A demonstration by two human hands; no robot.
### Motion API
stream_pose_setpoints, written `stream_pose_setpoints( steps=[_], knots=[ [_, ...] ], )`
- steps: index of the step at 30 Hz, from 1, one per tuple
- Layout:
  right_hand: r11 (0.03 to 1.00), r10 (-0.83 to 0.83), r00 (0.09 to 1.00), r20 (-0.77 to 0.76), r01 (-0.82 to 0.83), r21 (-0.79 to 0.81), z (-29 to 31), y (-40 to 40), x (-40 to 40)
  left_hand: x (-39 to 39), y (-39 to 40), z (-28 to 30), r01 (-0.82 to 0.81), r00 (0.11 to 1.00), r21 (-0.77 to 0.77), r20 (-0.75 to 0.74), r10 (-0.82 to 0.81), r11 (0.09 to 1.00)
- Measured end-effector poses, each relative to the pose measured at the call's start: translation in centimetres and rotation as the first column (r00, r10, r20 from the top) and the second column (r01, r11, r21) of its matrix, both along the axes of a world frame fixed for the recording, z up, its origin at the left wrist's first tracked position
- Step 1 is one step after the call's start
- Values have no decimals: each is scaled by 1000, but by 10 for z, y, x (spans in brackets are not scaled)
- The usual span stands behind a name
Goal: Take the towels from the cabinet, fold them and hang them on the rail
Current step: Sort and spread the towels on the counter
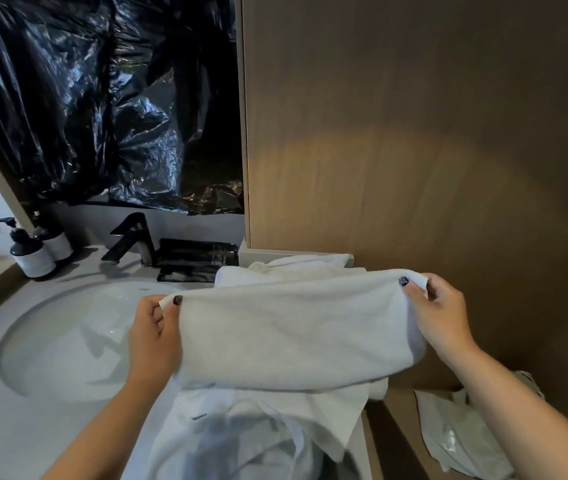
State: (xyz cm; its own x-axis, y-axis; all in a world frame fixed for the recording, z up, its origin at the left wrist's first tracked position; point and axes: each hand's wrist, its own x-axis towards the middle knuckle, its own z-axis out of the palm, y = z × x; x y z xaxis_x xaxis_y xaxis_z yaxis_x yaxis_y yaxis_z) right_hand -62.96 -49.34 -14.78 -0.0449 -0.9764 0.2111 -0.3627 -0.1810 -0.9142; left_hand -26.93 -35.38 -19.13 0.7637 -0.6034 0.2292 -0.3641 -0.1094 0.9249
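Fingers (171, 308) of both hands pinching towel (293, 327) ends, cloth between.

White towel (293, 327) stretched between left hand (156, 336) and right hand (440, 315) — corners pinched, sink (50, 341) beside

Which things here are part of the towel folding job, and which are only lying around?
Job: white terry towel held by left hand and right hand; pile of white towels behind.

Lying about: black faucet, two pump bottles, white round sink, black plastic sheet.
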Motion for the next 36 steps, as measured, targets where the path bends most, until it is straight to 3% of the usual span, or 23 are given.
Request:
stream_pose_setpoints(
  steps=[8,13,20,24,27,36],
  knots=[
    [997,-25,998,62,21,68,-8,-46,36,30,-53,-30,96,985,32,-145,-91,995],
    [960,-16,987,158,-29,279,-19,-54,31,47,-58,-54,266,897,50,-379,-228,963],
    [890,-45,961,272,-85,448,-29,-66,31,42,-63,-62,344,891,119,-355,-284,931],
    [843,-36,962,271,-116,525,-32,-69,36,43,-65,-65,373,848,122,-448,-284,920],
    [856,-44,961,272,-104,507,-32,-65,35,45,-62,-61,394,819,119,-496,-290,911],
    [907,-25,954,297,-103,409,-22,-29,15,25,-36,-40,282,894,52,-377,-243,958]
  ],
)
